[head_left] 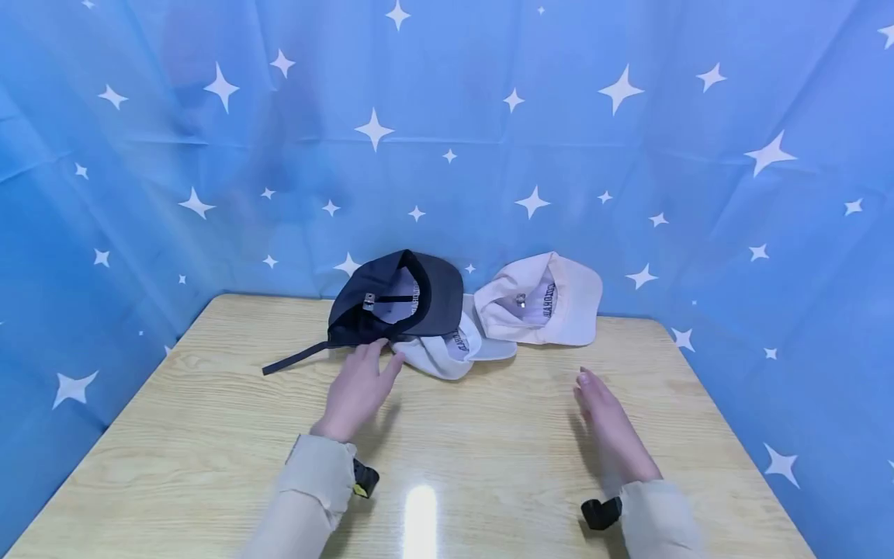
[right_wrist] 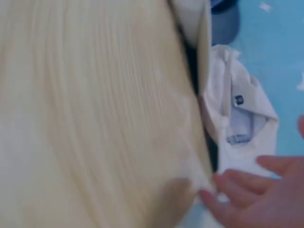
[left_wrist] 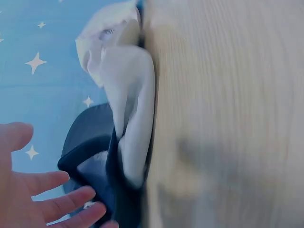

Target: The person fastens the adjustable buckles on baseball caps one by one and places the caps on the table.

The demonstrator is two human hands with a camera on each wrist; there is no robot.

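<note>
A black baseball cap (head_left: 442, 299) lies on its side at the back of the table, its opening toward me and its loose strap trailing left. Partly under it is a pale grey cap (head_left: 433, 359). To the right, a cream-white cap (head_left: 578, 303) overlaps the grey one's brim and also shows its inside. My left hand (head_left: 358, 392) reaches out with spread fingers, fingertips right at the black cap's lower edge. In the left wrist view those fingers (left_wrist: 71, 204) are extended and hold nothing. My right hand (head_left: 611, 423), fingers extended, is over the table in front of the cream-white cap.
The caps lie along the back edge of a light wooden table (head_left: 209, 435). Behind and beside it hangs a blue curtain (head_left: 447, 78) with white stars. A black wrist camera (head_left: 365, 477) is on my left wrist, another black camera (head_left: 602, 514) on my right.
</note>
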